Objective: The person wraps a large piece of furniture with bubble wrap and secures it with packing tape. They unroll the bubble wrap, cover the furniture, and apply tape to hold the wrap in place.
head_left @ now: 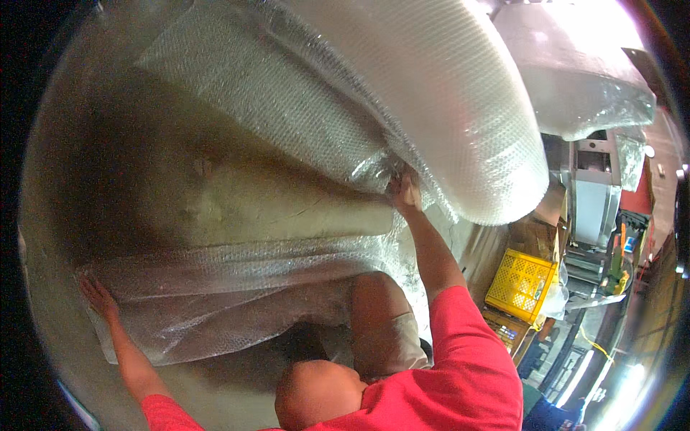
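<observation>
A sheet of clear bubble wrap [215, 316] lies in folds across the floor in front of my bent knees. My left hand [99, 298] rests on its far left corner, fingers stretched out over the film. At the centre right, my right hand [407, 192] is closed on gathered bubble wrap where the sheet bunches together. Just beyond that hand is a large, thick roll of bubble wrap [460, 108]. Another stretch of film [287, 108] spreads from the roll toward the upper left. The wrap partly hides my right fingertips.
Bare concrete-coloured floor [280, 197] shows between the two stretches of film. To the right stand a yellow plastic crate [521, 285], cardboard boxes [550, 205] and a metal cabinet [595, 194]. A big film-wrapped object [575, 79] is at the upper right.
</observation>
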A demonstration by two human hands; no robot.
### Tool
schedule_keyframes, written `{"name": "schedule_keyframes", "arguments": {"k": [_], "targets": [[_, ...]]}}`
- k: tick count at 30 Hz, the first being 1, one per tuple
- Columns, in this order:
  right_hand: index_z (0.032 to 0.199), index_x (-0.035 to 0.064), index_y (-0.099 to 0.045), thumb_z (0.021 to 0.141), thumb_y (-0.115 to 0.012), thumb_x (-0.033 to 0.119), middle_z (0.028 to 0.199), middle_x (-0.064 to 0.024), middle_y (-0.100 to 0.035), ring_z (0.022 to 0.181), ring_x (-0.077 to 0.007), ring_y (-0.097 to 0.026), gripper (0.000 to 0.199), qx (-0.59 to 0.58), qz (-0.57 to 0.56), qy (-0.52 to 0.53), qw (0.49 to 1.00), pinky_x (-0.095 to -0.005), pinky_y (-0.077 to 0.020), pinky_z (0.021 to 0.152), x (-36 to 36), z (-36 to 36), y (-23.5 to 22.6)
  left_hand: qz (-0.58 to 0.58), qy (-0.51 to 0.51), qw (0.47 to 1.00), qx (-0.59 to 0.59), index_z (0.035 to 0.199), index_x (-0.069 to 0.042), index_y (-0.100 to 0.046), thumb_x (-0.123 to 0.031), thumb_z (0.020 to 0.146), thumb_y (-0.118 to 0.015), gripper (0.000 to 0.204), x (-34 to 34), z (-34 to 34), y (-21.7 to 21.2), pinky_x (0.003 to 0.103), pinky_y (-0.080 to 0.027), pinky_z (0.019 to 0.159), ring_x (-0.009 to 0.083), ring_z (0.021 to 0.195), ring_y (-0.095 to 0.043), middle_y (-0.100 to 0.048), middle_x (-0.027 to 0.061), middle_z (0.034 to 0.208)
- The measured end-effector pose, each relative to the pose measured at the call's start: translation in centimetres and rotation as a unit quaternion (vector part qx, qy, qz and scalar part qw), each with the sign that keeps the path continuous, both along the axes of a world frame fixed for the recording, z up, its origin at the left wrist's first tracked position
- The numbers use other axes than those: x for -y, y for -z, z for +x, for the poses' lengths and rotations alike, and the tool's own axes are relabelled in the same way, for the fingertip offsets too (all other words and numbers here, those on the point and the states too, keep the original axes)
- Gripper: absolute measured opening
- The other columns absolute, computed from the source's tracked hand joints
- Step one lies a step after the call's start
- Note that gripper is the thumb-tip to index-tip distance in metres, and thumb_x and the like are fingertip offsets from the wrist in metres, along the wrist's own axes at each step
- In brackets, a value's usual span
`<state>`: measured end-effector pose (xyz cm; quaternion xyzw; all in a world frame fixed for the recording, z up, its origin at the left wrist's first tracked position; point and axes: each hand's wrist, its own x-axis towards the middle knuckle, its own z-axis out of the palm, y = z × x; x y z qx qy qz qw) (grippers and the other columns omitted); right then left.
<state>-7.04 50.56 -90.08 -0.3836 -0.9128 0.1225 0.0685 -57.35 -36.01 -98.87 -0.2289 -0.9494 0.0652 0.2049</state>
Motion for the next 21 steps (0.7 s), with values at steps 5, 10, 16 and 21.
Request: {"name": "schedule_keyframes", "arguments": {"k": [5,10,16,21], "targets": [[0.126,0.0050,-0.053,0.099,-0.057,0.037,0.126,-0.0257,-0.059,0.119,-0.0446,-0.056,0.043,0.052,-0.064,0.057,0.995,-0.0529,-0.0418,0.104,-3.0,3.4,-0.8,-0.060,-0.101,0.990,0.080,0.162,-0.014,-0.014,-0.043,0.108,-0.026,0.062,-1.0,0.1,-0.9,0.045,-0.011,0.126,0.0281,0.155,-0.012,-0.010,0.0064,0.169],[0.140,0.0029,-0.045,0.101,-0.050,0.043,0.138,-0.0242,-0.053,0.129,-0.0433,-0.051,0.056,-0.053,-0.272,0.039,0.960,-0.0487,-0.0415,0.108,-9.7,4.0,4.1,-0.233,-0.283,0.859,0.358,0.162,-0.013,-0.011,-0.049,0.107,-0.026,0.067,-3.7,-3.1,-4.5,0.045,-0.009,0.126,0.0303,0.155,-0.009,-0.008,0.0097,0.169],[0.107,0.0022,-0.059,0.094,-0.064,0.039,0.108,-0.0249,-0.063,0.096,-0.0426,-0.065,0.039,0.021,-0.013,0.039,0.999,-0.0531,-0.0529,0.078,-0.8,5.0,-1.4,0.112,0.064,0.981,0.142,0.159,-0.007,-0.023,-0.034,0.101,-0.055,0.072,-17.9,6.0,-9.2,0.051,-0.014,0.124,0.0372,0.153,-0.016,-0.021,0.0166,0.166],[0.084,0.0073,-0.064,0.088,-0.076,0.026,0.079,-0.0124,-0.069,0.075,-0.0289,-0.070,0.023,-0.049,-0.113,0.162,0.979,-0.0410,-0.0554,0.067,4.4,4.1,-18.2,-0.024,0.125,0.822,0.555,0.157,-0.004,-0.028,-0.063,0.067,-0.079,0.119,-29.9,28.8,-10.1,0.063,-0.007,0.121,0.0515,0.150,-0.008,-0.014,0.0304,0.162]]}}
